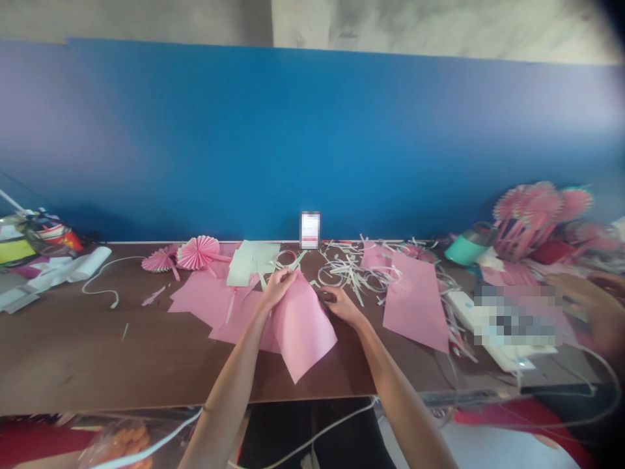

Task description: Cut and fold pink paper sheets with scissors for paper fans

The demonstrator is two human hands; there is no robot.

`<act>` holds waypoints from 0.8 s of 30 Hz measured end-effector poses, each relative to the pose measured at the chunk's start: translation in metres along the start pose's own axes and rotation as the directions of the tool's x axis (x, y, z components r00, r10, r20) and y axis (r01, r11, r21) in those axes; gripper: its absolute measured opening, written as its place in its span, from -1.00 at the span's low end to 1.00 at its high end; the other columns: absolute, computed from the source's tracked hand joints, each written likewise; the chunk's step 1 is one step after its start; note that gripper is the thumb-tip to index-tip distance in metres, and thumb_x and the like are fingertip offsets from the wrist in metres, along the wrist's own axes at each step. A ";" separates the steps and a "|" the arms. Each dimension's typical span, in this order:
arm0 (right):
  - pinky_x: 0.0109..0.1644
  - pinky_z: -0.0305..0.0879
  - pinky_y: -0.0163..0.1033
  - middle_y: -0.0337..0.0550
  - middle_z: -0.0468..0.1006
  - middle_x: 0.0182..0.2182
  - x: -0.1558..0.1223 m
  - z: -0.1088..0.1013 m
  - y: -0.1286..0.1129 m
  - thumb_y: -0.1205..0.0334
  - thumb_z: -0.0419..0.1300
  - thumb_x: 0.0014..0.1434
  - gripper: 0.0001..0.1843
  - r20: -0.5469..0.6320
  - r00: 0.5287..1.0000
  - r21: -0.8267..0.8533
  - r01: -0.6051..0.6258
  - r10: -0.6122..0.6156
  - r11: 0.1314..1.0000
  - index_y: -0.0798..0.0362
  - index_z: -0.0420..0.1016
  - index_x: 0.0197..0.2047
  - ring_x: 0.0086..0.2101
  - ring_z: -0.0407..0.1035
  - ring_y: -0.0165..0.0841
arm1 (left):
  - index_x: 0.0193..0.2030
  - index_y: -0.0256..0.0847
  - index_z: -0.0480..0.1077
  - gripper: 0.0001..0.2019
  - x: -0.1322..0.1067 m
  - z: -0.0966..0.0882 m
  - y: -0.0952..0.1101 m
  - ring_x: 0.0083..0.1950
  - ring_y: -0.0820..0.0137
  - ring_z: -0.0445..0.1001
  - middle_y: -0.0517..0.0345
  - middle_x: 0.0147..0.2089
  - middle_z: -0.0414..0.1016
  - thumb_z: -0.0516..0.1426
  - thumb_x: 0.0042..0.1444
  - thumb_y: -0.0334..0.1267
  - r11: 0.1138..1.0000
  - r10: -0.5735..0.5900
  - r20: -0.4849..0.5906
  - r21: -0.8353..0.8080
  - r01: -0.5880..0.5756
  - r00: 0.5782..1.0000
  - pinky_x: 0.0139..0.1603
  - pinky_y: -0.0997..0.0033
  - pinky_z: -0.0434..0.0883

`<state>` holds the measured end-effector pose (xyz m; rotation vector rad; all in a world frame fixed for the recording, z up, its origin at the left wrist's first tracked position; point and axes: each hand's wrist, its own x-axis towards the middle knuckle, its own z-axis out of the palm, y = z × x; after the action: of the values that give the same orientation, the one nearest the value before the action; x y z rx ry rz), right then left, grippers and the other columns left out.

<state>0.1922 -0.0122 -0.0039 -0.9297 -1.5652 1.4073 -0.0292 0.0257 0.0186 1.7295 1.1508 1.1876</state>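
Pink paper sheet is bowed up between your hands, its lower point toward the front of the worktop. Your left hand is closed, pinching the sheet's top end. Your right hand is curled against the sheet's upper right edge, with something dark at its fingertips, too small to make out; you cannot tell whether that hand is gripping. Beneath and left of your hands lie more pink sheets, with pale green paper just beyond them and two pleated pink paper fans to their left. Right of your hands, a tangle of cut paper strips sits beside another pink sheet. Farther right stand a teal container and a cluster of pink paper fans against a blue wall. Another person's hand reaches in at the far right, near a white object, partly blurred out.
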 end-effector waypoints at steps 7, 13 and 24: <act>-0.34 0.40 -0.23 -0.08 0.60 -0.23 0.001 -0.001 0.003 0.18 0.25 0.00 -0.66 -0.003 0.999 -0.047 0.034 -0.035 0.998 0.06 0.53 -0.11 -0.31 0.49 -0.25 | -0.32 -0.23 0.45 -0.71 0.000 0.000 -0.001 -0.38 0.40 0.36 0.17 -0.41 0.43 0.07 0.13 -0.05 1.000 -0.014 -0.020 0.007 0.014 1.000 -0.35 0.45 0.26; -0.35 0.40 -0.23 -0.10 0.61 -0.26 0.003 -0.004 0.010 0.25 0.23 -0.03 -0.65 -0.017 0.999 -0.071 0.043 -0.044 0.997 0.05 0.54 -0.11 -0.32 0.49 -0.25 | -0.32 -0.23 0.44 -0.71 -0.001 0.001 0.002 -0.31 0.37 0.39 0.13 -0.34 0.46 0.06 0.13 -0.04 1.000 -0.008 0.006 -0.022 0.008 1.000 -0.29 0.44 0.29; -0.25 0.40 -0.16 -0.14 0.61 -0.32 0.006 -0.008 0.018 0.35 0.17 -0.05 -0.66 -0.039 0.998 -0.200 0.043 -0.052 0.979 0.03 0.57 -0.16 -0.33 0.48 -0.25 | -0.27 -0.21 0.43 -0.83 0.000 -0.004 0.004 -0.18 0.30 0.46 0.10 -0.22 0.50 0.10 0.09 -0.17 0.996 0.028 0.082 0.078 -0.035 0.996 -0.14 0.38 0.31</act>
<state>0.1970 -0.0020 -0.0208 -1.0274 -1.7067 1.2044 -0.0320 0.0246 0.0229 1.8443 1.1392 1.0930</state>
